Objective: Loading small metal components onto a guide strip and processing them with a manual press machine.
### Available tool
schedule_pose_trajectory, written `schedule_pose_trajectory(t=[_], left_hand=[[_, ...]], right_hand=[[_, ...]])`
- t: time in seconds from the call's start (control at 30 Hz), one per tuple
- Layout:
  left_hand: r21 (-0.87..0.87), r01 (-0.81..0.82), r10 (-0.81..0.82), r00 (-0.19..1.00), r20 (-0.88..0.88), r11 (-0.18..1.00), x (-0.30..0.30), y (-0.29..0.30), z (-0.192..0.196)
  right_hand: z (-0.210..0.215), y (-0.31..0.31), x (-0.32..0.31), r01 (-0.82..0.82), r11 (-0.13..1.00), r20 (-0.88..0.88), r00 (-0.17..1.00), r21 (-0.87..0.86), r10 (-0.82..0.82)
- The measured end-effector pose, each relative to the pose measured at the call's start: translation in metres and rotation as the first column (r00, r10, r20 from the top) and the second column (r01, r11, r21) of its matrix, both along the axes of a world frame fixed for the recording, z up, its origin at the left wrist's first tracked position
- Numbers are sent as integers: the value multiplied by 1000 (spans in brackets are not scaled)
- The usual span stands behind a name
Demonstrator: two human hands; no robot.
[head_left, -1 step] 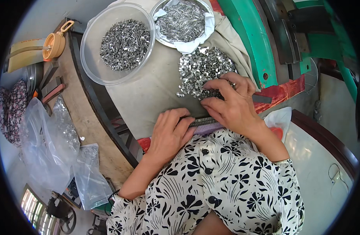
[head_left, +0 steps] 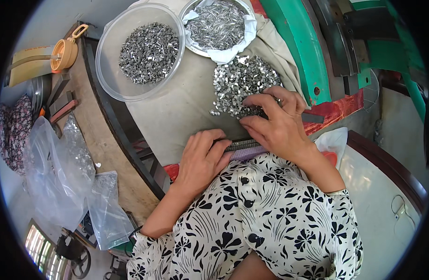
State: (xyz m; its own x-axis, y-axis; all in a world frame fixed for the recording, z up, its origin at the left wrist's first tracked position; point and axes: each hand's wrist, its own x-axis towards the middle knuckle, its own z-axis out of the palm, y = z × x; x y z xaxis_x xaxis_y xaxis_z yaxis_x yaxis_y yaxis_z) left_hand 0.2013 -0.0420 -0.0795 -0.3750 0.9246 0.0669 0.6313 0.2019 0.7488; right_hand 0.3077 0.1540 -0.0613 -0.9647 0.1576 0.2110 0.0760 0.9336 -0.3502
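My left hand [head_left: 199,156] has its fingers bent round the left end of a narrow dark strip [head_left: 244,144] lined with a row of small metal pieces. The strip lies along the near edge of the cloth-covered work surface. Up and to the right, my right hand [head_left: 282,125] rests at the near edge of a loose pile of small, flat, shiny metal pieces [head_left: 233,84]. Its thumb and forefinger are bent and apart, the fingertips among the pieces. Whether a single piece touches those fingertips is too small to tell. My right wrist passes over the strip's right end.
Behind the pile stand a clear plastic bowl [head_left: 102,70] of short metal pieces and a paper-lined metal bowl [head_left: 250,16] of thin shiny pins. A green machine frame [head_left: 296,51] rises at right. Clear plastic bags [head_left: 60,172] and an orange cap-like container [head_left: 64,54] are at left.
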Motion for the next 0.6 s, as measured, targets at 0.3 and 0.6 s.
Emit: schedule_pose_trajectory(t=[0.3,0.6], left_hand=[[23,0,0,1000,14,1000,-1,3,2],[35,-15,18,994,-104,999,5,11,-2]], right_hand=[[-1,2,-1,5,998,26,1000,-64,-3],[-14,-12,25,62,984,-35,997,-165,-68]])
